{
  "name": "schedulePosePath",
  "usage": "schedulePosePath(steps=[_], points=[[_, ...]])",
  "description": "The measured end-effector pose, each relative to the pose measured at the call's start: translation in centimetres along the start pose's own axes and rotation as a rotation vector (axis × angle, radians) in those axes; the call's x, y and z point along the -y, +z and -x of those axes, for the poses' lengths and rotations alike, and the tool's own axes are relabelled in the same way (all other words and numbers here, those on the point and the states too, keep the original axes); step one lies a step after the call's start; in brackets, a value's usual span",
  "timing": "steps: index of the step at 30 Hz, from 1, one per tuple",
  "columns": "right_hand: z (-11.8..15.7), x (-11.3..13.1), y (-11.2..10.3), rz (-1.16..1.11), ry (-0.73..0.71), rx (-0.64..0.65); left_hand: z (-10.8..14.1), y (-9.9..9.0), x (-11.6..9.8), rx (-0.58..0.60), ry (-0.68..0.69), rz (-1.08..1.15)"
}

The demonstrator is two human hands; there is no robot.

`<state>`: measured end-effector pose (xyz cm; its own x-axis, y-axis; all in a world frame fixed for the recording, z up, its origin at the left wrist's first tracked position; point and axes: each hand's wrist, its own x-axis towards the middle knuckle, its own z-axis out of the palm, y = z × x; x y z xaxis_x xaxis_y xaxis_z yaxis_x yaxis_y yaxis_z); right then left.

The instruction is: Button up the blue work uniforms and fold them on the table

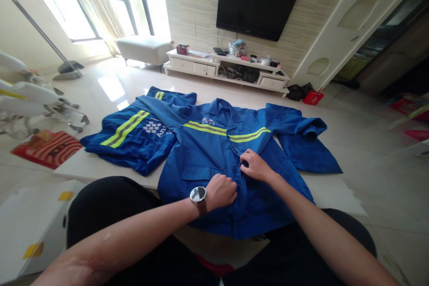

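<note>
Our jacket point(214, 156) lies front up on the bench point(338, 192), collar pointing away from us. Our right hand point(256, 165) has its grip clamped on the jacket's front edge; our left hand point(221, 191) is curled at the lower front, fingertips hidden, so we cannot tell whether its grip is closed on cloth. To work the front opening well, we should judge the edges level from collar to hem, keep the lower cloth flat with the left hand and handle the edge with fingertips, lest the panels skew or bunch. Counting, we have two hands, one jacket, two chest bands point(205, 128), one per panel, one wristwatch point(198, 194), one folded garment point(134, 143) to the left and at least one more blue cloth point(310, 156) by the right-hand sleeve.
</note>
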<state>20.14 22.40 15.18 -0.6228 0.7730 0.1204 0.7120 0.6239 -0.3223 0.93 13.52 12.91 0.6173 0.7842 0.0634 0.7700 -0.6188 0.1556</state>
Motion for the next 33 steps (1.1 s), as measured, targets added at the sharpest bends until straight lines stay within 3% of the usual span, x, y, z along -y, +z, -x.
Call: schedulePosePath(steps=[4,8,11,15,20,30,33], points=[[0.0,0.4,0.0,0.146,0.021,-0.083,-0.6,-0.1,0.8,-0.034,-0.063,0.054],[0.1,0.5,-1.2,0.394,0.059,-0.281,-1.0,0.8,2.4,-0.151,-0.051,0.108],[0.2,0.7,-1.4,0.439,0.085,-0.386,-1.0,2.0,3.2,-0.104,-0.037,0.110],[0.4,1.3,0.5,0.400,0.030,-0.299,-0.9,2.7,3.0,-0.094,-0.010,0.059],[0.4,1.1,2.8,0.348,0.023,-0.215,-0.9,1.7,2.4,-0.107,-0.010,0.027],[0.1,0.9,2.7,0.256,0.057,-0.043,-0.5,1.6,2.5,-0.123,-0.013,0.053],[0.0,1.2,2.7,0.274,0.103,-0.063,-0.4,1.7,2.4,-0.125,-0.017,0.050]])
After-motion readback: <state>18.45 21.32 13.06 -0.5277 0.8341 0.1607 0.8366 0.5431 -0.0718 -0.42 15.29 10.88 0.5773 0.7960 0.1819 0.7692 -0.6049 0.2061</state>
